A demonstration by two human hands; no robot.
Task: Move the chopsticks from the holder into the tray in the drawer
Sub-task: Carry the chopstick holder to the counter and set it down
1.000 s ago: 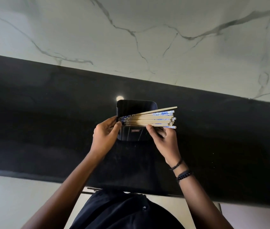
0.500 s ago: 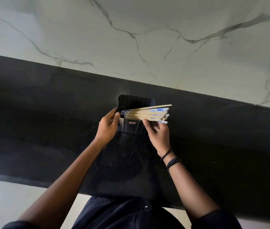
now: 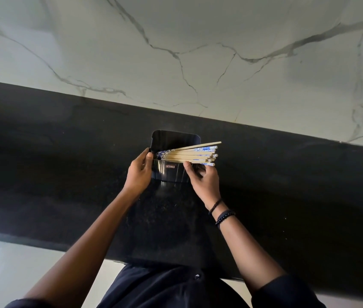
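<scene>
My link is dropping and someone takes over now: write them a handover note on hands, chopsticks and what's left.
Left hand grips the left edge of the holder, which stands on the counter.
Right hand pinches the chopsticks, thumb on the bundle.
The chopsticks lie bundled across the holder's top, ends sticking out right.
Done: bundle gripped. Left: lift it out and carry it to the drawer tray, which is not in view.

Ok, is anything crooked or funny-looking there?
Yes. The top chopstick is askew: it tilts up and away from the rest of the chopsticks, which lie side by side across the black holder, pinched by the right hand. Nothing looks spilled or broken.
</scene>
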